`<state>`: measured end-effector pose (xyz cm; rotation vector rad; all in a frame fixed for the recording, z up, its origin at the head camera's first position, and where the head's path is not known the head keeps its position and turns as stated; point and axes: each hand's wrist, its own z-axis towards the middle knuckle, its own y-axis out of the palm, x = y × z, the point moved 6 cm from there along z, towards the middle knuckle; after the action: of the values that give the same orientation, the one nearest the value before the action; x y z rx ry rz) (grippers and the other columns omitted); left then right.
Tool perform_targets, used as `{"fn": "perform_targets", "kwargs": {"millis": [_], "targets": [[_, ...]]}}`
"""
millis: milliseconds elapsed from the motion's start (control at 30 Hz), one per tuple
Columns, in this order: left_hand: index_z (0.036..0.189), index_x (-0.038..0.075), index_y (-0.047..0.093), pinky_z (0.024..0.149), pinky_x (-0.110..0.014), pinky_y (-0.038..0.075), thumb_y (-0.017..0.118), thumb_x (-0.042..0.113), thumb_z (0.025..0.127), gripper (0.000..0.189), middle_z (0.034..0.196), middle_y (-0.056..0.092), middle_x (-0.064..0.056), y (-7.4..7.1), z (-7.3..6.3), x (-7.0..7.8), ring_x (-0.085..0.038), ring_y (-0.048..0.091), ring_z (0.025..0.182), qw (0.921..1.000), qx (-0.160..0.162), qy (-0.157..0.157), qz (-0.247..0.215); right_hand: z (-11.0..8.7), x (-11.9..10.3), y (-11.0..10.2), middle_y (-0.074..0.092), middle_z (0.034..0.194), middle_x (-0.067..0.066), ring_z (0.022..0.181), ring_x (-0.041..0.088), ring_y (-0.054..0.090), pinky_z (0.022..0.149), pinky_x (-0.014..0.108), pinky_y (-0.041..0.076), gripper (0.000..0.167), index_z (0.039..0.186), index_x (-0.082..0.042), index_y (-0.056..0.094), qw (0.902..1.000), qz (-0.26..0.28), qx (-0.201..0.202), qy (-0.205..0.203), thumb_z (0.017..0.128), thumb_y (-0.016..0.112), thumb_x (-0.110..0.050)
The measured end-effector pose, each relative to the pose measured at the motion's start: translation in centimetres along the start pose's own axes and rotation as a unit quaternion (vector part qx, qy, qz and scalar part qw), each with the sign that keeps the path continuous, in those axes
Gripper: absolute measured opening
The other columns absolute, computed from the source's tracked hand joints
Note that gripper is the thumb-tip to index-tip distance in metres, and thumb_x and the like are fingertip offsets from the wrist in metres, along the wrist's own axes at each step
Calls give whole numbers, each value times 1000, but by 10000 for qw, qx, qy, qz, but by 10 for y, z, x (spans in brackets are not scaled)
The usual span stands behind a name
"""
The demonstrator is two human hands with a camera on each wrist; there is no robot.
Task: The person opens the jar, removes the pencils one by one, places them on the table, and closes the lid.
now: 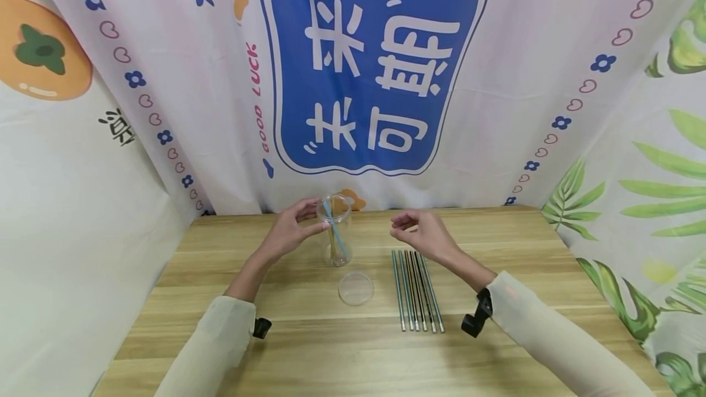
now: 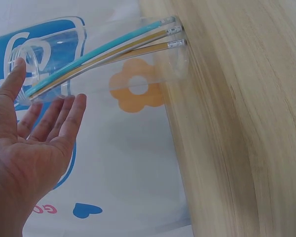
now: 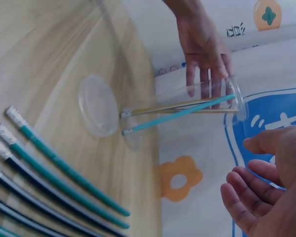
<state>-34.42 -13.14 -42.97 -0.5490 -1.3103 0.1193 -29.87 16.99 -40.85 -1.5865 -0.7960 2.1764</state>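
A clear jar [image 1: 343, 234] stands upright near the table's back edge. Inside it lean a light-blue pencil [image 2: 106, 52] and two yellowish pencils, eraser ends down. My left hand [image 1: 291, 228] holds the jar near its mouth, thumb on one side and fingers on the other. My right hand [image 1: 426, 234] hovers to the right of the jar, fingers loosely bent with nothing in them. Below it, a row of several pencils [image 1: 417, 290], green-blue and dark, lies on the table, silver eraser ends toward me.
A round clear lid [image 1: 355, 288] lies flat in front of the jar, left of the pencil row. The wooden table [image 1: 309, 354] ends at a printed cloth backdrop [image 1: 496, 158] just behind the jar. Black camera straps sit on both wrists.
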Motion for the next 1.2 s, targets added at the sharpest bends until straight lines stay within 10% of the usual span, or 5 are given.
{"fn": "perform_targets", "kwargs": {"millis": [1200], "targets": [[153,2,52,112,-52,53,85,25,94,72,144,64,-20,-1,-1,3,-39,61,135,9999,-23,157,39,59,-76,29,78,102,9,92,21,74,81,30,64,21,115,2,75,9959,561,-116,-694,96,78,-9]]}}
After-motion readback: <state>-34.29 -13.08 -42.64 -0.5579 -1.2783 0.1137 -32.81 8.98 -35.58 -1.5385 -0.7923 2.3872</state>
